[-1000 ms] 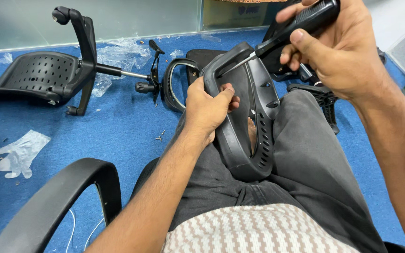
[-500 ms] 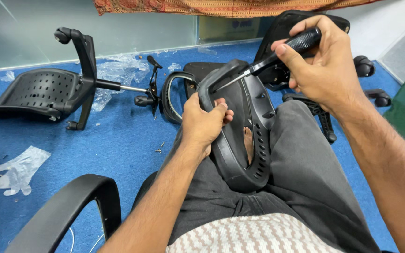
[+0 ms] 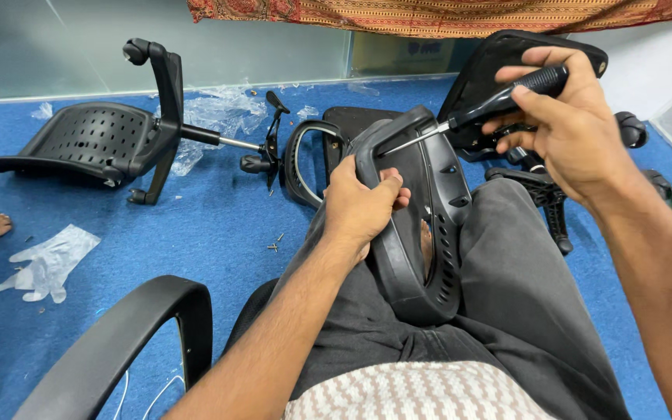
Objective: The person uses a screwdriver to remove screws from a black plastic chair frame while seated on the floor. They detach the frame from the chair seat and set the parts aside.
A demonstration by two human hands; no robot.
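Firmly gripped armrest [image 3: 418, 225] (left hand [image 3: 361, 206]), screwdriver [image 3: 476, 110] clenched

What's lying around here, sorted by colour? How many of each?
Black: 6 - armrest in left hand, screwdriver in right hand, seat pan, loop armrest, wheeled base, chair arm
Clear: 2 - plastic glove, plastic wrap
Total: 8, not counting the tiny screws on the blue carpet.

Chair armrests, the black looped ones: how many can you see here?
3. One armrest stands on the person's lap, gripped by the left hand; a second lies on the blue carpet behind it; a third is at bottom left. Others may be hidden.
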